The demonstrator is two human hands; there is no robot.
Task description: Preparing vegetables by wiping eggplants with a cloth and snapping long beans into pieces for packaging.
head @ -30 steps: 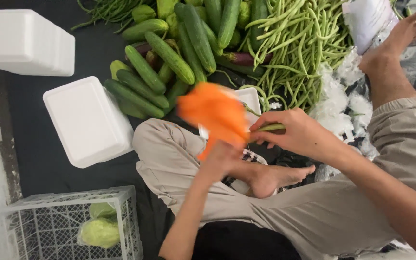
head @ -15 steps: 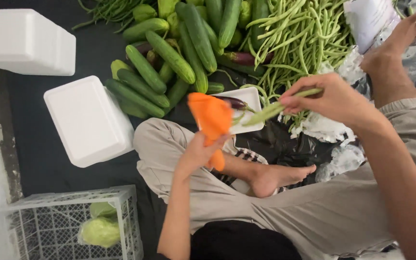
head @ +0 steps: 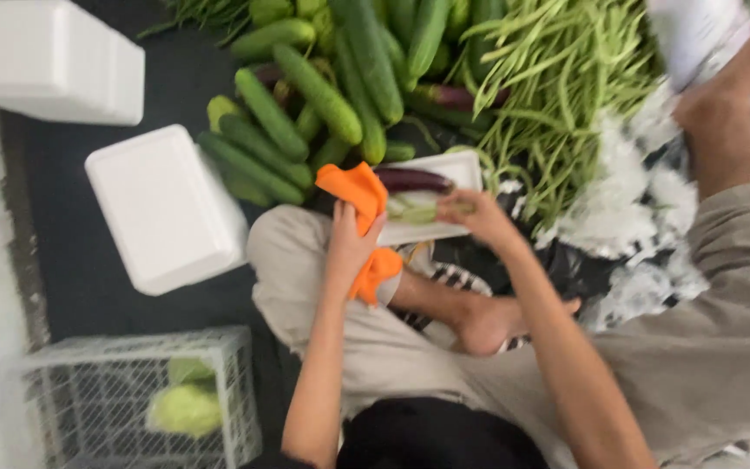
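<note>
Dark floor matting is carrying heaped cucumbers [head: 319,91] and beans [head: 566,78]; left hand [head: 351,247] is gripping an orange cloth [head: 359,195], right hand [head: 470,213] pinching a green vegetable [head: 418,211] over a part-filled white tray [head: 431,169].

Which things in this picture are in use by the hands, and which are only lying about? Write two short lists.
In use:
left hand gripping the orange cloth
right hand at the pale green vegetable
white tray, with the purple eggplant on it

Lying about:
cucumbers
long beans
white foam boxes
wire crate holding cabbages
</note>
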